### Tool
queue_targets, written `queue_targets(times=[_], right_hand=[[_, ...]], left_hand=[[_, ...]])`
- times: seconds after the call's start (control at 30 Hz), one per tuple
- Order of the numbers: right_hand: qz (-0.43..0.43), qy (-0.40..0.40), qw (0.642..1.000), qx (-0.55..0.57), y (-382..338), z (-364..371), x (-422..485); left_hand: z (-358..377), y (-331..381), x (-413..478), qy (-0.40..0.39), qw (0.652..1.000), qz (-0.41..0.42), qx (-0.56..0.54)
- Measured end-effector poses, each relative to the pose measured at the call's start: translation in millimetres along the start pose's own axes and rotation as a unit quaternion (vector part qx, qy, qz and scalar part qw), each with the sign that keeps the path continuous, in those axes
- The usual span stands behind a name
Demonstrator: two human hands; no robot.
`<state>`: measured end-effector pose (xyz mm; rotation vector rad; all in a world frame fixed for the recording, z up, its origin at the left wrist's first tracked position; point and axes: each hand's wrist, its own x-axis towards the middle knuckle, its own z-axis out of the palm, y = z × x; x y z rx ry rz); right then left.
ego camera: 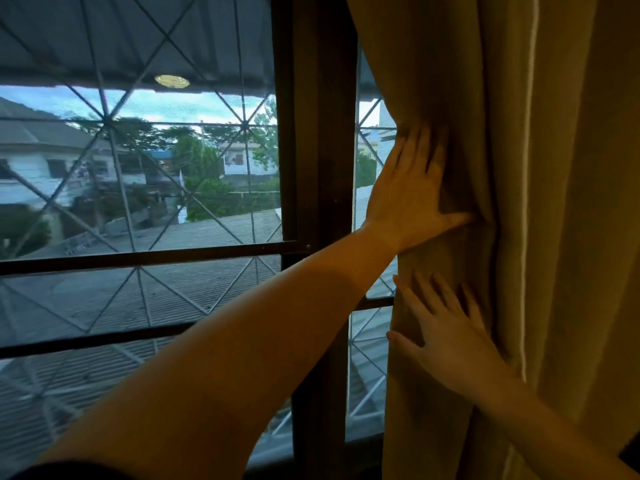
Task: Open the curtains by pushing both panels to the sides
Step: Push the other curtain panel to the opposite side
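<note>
A tan curtain panel [502, 168] hangs bunched at the right side of the window. My left hand [408, 192] reaches across and lies flat against the panel's inner edge at mid height, fingers spread, thumb pressed into a fold. My right hand [446, 334] rests lower on the same edge, palm on the fabric and fingers apart. Neither hand has cloth pinched in it. No other curtain panel is in view.
A dark wooden window frame [318, 133] with a vertical post and horizontal bars stands just left of the curtain. Behind the glass are a diagonal metal grille [138, 150], rooftops, houses and trees. A white cord [526, 202] runs down the curtain.
</note>
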<state>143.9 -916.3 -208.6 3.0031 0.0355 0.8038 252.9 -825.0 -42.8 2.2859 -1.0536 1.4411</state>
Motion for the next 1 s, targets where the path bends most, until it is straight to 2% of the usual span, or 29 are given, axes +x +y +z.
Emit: queue_targets(times=[0.5, 0.8, 0.93, 1.0], right_hand=[[-0.032, 0.002, 0.999, 0.012, -94, -2, -40], [-0.025, -0.015, 0.999, 0.044, -208, -20, -63], [-0.018, -0.062, 0.997, 0.05, -263, -21, -73], [-0.023, -0.065, 0.997, 0.039, -289, -24, -79]], left_hand=[[-77, -37, -74, -0.054, 0.996, 0.019, 0.062], [-164, -100, -137, -0.09, 0.995, 0.016, 0.042], [-209, -131, -171, -0.114, 0.991, 0.022, 0.065], [-229, -148, -185, -0.097, 0.992, 0.02, 0.072]])
